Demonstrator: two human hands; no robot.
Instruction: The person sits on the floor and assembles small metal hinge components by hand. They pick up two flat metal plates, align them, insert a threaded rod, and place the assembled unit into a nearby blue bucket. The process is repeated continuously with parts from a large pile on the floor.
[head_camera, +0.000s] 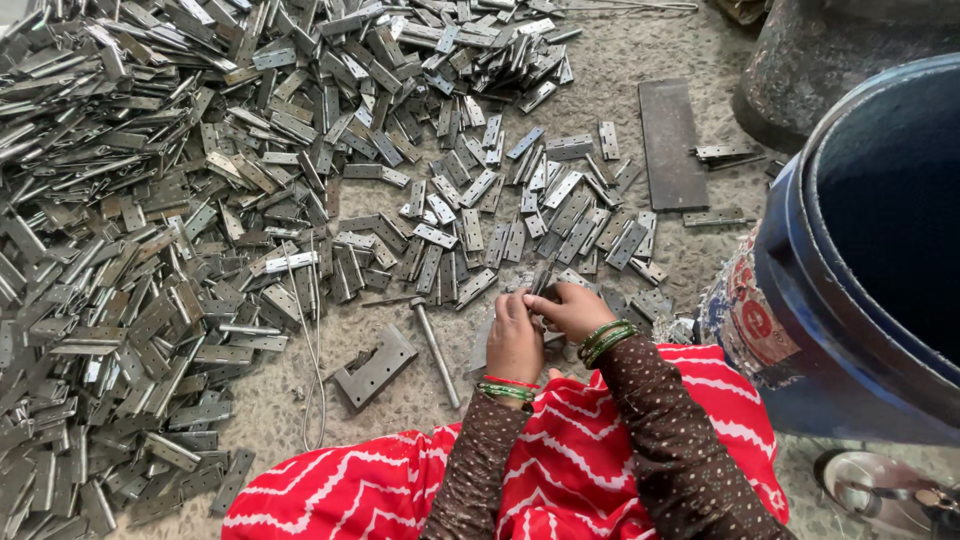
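Where both hands meet, left hand (514, 340) and right hand (570, 308) fingers pinch a half-hidden hinge (541, 277).

At the bottom centre of the frame, both forearms wear long, close-fitting dark brown sleeves (660, 440) speckled with small pale dots. The left wrist carries thin bangles (507, 389), one red and several green. The right wrist carries a thicker stack of green bangles (604, 339). Across the lap at the lower edge spreads a bright red cloth (560, 470) printed with wavy white zigzag stripes. The left hand (514, 340) and right hand (572, 308) are bare, without gloves.
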